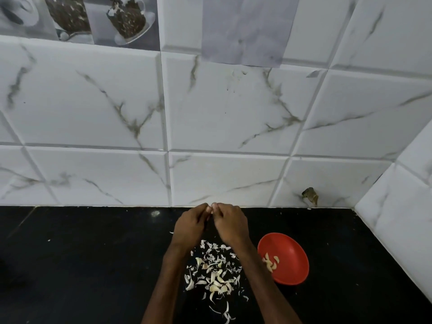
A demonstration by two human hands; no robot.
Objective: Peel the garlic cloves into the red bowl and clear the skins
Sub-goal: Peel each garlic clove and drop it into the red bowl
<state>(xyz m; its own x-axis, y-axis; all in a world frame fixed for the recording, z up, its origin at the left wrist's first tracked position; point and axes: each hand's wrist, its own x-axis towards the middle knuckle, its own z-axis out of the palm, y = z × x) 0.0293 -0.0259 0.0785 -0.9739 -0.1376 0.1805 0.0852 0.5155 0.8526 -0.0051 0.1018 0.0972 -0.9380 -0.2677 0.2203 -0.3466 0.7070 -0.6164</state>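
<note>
White marble-look tiled wall fills the far side and wraps round the right corner. Picture tiles with coffee cups sit at the far left top, with a grey patch to their right. Black counter runs across the near part.

Both forearms come in from the near edge, and the hands are raised over the counter close to the wall base. Left hand and right hand are side by side with their backs to the camera. Fingers are curled and the fingertips of both meet, pinching a small pale garlic clove between them. The clove is mostly hidden, only a sliver shows.

Red bowl sits on the counter right of the right forearm, which partly covers its left rim. Peeled cloves lie in its left side.

Pile of garlic skins is scattered on the counter between the forearms, with loose strips trailing to the near edge.

Small brown scrap sticks to the wall low down, far right of the hands.
</note>
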